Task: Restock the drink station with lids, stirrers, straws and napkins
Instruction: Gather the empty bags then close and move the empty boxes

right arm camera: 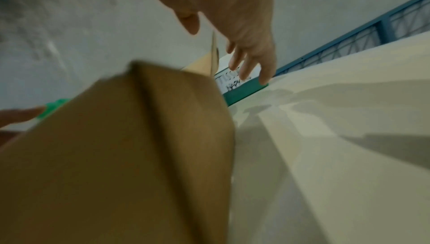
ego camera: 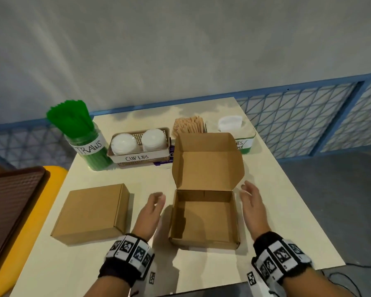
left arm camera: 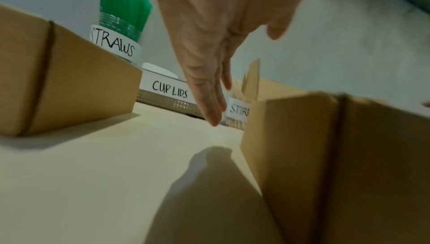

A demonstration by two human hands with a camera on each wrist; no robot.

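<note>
An open cardboard box point(ego camera: 204, 219) sits in front of me with its lid point(ego camera: 208, 159) standing up and nothing inside. My left hand point(ego camera: 152, 207) hovers just left of it with straight fingers, and my right hand point(ego camera: 250, 198) hovers just right of it, also flat; neither touches it. Behind stand a jar of green straws point(ego camera: 81, 133), a basket of white cup lids point(ego camera: 137, 144), wooden stirrers point(ego camera: 189, 125) and a green napkin holder point(ego camera: 238, 133). The left wrist view shows the left hand point(left arm camera: 209, 86) between both boxes; the right wrist view shows the right hand point(right arm camera: 249, 55) beside the box wall point(right arm camera: 139, 137).
A closed cardboard box point(ego camera: 92, 213) lies to the left on the pale table point(ego camera: 276, 211). A dark brown tray point(ego camera: 7, 206) on a yellow surface sits past the table's left edge. A blue mesh fence point(ego camera: 298, 116) runs behind the table.
</note>
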